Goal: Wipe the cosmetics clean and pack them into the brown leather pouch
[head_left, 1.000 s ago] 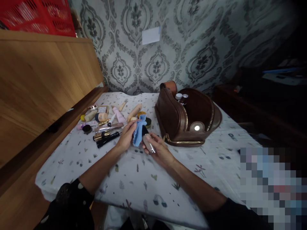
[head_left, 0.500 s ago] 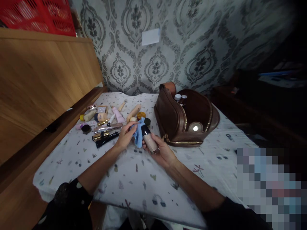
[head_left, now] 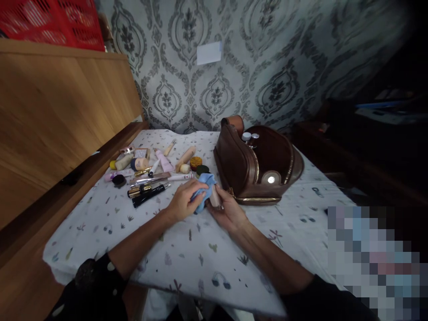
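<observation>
My left hand (head_left: pixel 183 199) is closed on a light blue cloth (head_left: pixel 206 182), which lies over the top of a foundation bottle (head_left: pixel 216 199). My right hand (head_left: pixel 230 213) grips that bottle by its lower part; its glass looks beige, and the cloth hides its black cap. Left of my hands lie several cosmetics: a black tube (head_left: pixel 150 195), a lilac squeeze tube (head_left: pixel 163 160), a beige bottle with a dark cap (head_left: pixel 139 164) and a small black jar (head_left: pixel 119 180). Just beyond the cloth sit a dark green round jar (head_left: pixel 202 170) and an amber-lidded jar (head_left: pixel 195 163).
A brown leather bag (head_left: pixel 234 160) stands unzipped to the right, with two small white-topped items (head_left: pixel 250 136) at its opening. The patterned white cloth (head_left: pixel 187 272) covers the table. A wooden cabinet (head_left: pixel 67 102) bounds the left side, with a red crate (head_left: pixel 53 22) on top.
My left hand has moved right and brought the blue cloth over the bottle's black cap. My right hand keeps the bottle in nearly the same place.
</observation>
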The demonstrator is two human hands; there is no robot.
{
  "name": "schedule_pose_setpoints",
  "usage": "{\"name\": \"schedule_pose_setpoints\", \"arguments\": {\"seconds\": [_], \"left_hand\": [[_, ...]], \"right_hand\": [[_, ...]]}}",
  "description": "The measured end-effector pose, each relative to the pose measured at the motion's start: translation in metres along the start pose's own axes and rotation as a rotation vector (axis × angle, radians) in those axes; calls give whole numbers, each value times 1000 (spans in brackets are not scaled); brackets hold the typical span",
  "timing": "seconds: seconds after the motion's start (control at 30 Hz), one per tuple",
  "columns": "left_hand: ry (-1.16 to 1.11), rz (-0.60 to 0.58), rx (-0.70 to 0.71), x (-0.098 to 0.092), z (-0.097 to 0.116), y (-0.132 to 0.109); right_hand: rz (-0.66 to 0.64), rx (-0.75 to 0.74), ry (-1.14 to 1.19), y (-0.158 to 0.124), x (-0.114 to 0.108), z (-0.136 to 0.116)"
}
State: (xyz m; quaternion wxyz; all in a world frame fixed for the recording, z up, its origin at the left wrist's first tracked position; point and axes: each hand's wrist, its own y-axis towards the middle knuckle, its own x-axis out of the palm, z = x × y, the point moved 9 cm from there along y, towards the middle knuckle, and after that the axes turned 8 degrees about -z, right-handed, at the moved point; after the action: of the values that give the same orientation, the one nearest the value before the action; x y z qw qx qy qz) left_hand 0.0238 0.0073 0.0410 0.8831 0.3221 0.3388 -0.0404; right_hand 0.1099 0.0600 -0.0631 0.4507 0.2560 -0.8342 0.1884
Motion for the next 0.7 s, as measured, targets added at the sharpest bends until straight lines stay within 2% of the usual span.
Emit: {"name": "schedule_pose_setpoints", "arguments": {"seconds": [0.07,0.13,0.27,0.37,0.53,0.7], "left_hand": [[-29,-14,0,-1,2,1],[-68,26,-57,-7,-3,1],[-148,125,-253,-19,-26,-3],[-232,176,-330,-20,-39,-6],[-312,193,-367,-12,-49,-7],[-125,171,-310,-12,-42,-6]], "right_hand": [[8,9,2,-1,1,-1],[-5,50,-4,-4,7,2],[-86,154,9,-11,24,12],[-77,187,52,-13,27,15],[-30,193,75,-12,20,14],[16,156,32,-9,12,12]]}}
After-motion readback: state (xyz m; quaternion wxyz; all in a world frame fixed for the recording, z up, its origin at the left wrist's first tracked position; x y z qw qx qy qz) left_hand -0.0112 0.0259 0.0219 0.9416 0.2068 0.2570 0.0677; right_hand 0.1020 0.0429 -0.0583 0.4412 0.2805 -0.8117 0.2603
